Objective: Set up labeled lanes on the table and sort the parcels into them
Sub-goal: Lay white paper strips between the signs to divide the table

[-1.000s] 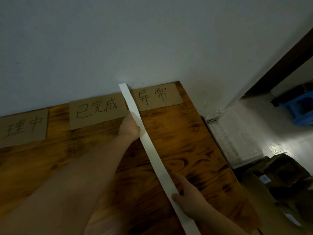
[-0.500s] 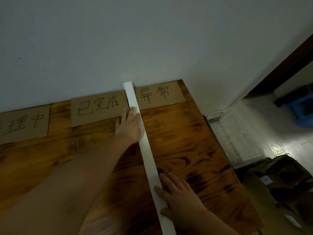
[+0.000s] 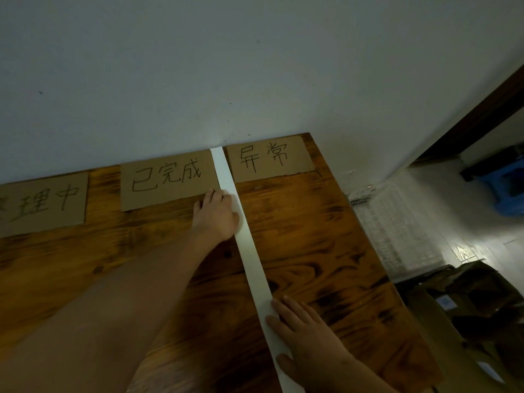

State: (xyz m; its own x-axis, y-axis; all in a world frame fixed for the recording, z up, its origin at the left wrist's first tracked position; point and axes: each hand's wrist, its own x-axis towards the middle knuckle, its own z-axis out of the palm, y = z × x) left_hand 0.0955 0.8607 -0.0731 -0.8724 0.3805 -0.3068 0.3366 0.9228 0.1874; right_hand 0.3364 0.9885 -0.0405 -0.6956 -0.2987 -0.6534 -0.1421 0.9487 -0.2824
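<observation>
Fingers straight, left hand [image 3: 217,217] pressed white strip [image 3: 252,268]; right hand [image 3: 306,333] flat on it too. Right of it, box [image 3: 467,296], contents unclear.

The table [image 3: 312,236] under my left hand [image 3: 217,217] and right hand [image 3: 306,333] is wood, dark scorched-looking grain with a soft sheen. The strip [image 3: 252,268] beneath both palms is white paper, smooth and matt. At my left fingertips the middle label [image 3: 167,180] is plain brown cardboard, matt, inked in black; the right label [image 3: 269,158] past the strip looks the same. The wall [image 3: 255,66] beyond is matt paint. Right of my right hand, the floor [image 3: 467,245] gleams glossy.
</observation>
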